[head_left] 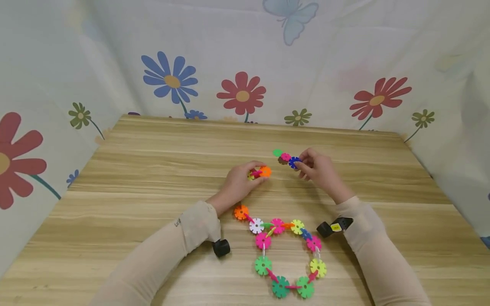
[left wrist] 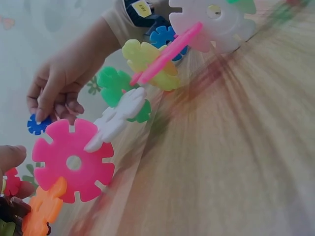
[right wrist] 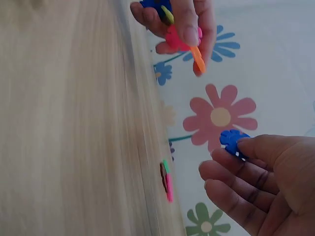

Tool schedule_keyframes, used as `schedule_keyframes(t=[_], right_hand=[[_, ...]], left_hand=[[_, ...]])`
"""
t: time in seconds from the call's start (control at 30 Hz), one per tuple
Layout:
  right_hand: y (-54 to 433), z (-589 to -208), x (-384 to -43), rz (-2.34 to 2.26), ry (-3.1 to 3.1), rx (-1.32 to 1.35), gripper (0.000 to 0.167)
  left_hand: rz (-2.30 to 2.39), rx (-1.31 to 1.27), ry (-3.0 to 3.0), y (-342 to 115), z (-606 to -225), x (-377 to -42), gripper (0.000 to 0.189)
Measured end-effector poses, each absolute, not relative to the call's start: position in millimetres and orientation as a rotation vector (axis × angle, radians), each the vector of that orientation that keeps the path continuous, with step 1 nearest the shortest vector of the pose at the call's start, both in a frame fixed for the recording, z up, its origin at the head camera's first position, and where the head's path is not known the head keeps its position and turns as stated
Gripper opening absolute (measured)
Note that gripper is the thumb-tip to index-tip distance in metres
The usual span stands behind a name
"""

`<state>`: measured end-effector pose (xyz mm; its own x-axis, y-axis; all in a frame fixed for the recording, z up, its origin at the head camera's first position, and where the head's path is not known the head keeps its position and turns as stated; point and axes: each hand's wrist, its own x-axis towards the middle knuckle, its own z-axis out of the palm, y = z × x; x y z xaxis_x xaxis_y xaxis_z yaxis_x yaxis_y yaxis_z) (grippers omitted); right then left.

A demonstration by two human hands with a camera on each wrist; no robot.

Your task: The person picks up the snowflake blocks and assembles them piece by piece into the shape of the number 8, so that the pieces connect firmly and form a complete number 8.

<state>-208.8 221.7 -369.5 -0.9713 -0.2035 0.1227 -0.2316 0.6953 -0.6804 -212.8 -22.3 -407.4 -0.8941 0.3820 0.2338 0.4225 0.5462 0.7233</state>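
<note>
My left hand [head_left: 239,182] grips a short string of joined snowflake discs, with an orange disc [head_left: 265,171] at its tip. Pink, yellow and dark blue discs of that string show among the fingers in the right wrist view. Across from it, my right hand [head_left: 321,172] pinches a blue snowflake disc [head_left: 294,162] between thumb and forefinger, held above the table. A gap separates this blue disc from the orange one. Beyond the hands lie loose discs: a green disc [head_left: 277,152], a pink disc [head_left: 285,157] and a brown disc [head_left: 283,161].
A ring of linked snowflake discs [head_left: 263,265] lies on the wooden table [head_left: 183,144] near its front, with an orange disc [head_left: 241,212] on a tail at upper left. Linked discs fill the left wrist view's foreground. A flower-printed cloth [head_left: 214,38] stands behind the table.
</note>
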Motion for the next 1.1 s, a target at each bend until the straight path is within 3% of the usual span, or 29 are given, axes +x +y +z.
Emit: schedule_keyframes(t=[0.33, 1.1], right_hand=[[199.0, -371.6, -196.2, 1.063, -2.848, 0.677, 0.012], [180.0, -374.8, -189.4, 0.923, -2.800, 0.827, 0.009]], left_hand=[[-1.294, -0.736, -2.706, -22.0, -407.4, -211.5, 0.042], [-1.308, -0.675, -2.725, -18.4, -403.6, -204.9, 0.040]])
